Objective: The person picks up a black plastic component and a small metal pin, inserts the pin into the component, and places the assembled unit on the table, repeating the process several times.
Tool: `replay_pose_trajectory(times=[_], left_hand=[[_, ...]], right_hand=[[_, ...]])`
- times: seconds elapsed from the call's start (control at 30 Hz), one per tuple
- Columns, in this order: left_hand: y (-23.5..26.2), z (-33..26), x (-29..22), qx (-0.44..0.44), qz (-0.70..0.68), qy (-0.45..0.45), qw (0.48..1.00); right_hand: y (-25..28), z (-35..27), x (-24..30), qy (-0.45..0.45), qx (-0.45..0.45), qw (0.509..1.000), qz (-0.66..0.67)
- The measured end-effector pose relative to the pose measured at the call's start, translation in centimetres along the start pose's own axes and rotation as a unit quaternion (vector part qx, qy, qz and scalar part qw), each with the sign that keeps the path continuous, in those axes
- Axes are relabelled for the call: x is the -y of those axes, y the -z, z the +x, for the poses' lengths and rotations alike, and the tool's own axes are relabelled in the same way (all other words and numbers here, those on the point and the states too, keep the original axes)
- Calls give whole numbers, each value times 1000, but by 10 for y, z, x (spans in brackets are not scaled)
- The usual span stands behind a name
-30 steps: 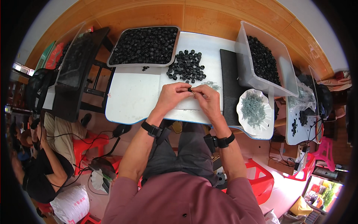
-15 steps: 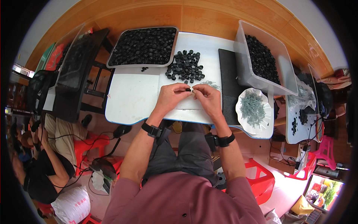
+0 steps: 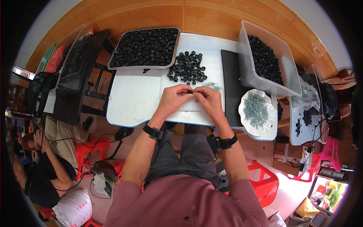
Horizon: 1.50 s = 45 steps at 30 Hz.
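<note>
Both hands meet over the near middle of the white table [image 3: 132, 96]. My left hand [image 3: 174, 99] and my right hand [image 3: 207, 101] pinch one small black cap [image 3: 190, 91] between their fingertips. A loose pile of black caps [image 3: 187, 68] lies just beyond the hands. A few thin grey metal pieces [image 3: 213, 86] lie on the table by my right hand. Each wrist wears a black band.
A grey tray of black caps [image 3: 145, 47] sits at the far left of the table, a clear bin of black caps [image 3: 264, 60] at the right. A white bowl of grey metal pieces [image 3: 256, 110] stands near the right edge beside a black mat [image 3: 230, 83]. A person sits at lower left [image 3: 34, 166].
The hands have stayed together in the same place; only the fingers have shifted slightly around the small cap.
</note>
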<state>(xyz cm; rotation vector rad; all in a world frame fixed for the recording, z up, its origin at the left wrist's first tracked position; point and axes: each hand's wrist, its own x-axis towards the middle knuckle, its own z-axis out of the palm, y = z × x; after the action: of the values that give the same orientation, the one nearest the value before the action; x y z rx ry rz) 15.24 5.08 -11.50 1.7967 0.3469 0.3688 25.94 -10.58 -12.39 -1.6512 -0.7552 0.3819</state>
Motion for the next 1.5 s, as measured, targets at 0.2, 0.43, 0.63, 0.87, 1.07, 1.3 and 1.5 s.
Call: replay_pose_trajectory(times=[0.2,0.43,0.63,0.87,1.07,1.3,1.5], left_hand=[[0,0,3,-4,-6,7,1000],[2,0,2,11,-9,14,1000],[7,1,-2,36,-30,30,998],[7,4,-2,50,-40,37,997],[5,2,1,32,-67,41,996],[-2,1,-2,12,-29,44,999],[-2,1,-7,-17,-18,35,999]], right_hand=[[-2,0,-1,-5,1,1000,4],[-2,-2,0,24,-14,999,-39],[-4,-4,5,66,-19,994,-87],[2,0,5,94,1,991,-90],[-1,0,4,32,-3,998,-48],[-2,-5,7,24,-42,998,-44],[-3,-3,7,26,-63,997,-28]])
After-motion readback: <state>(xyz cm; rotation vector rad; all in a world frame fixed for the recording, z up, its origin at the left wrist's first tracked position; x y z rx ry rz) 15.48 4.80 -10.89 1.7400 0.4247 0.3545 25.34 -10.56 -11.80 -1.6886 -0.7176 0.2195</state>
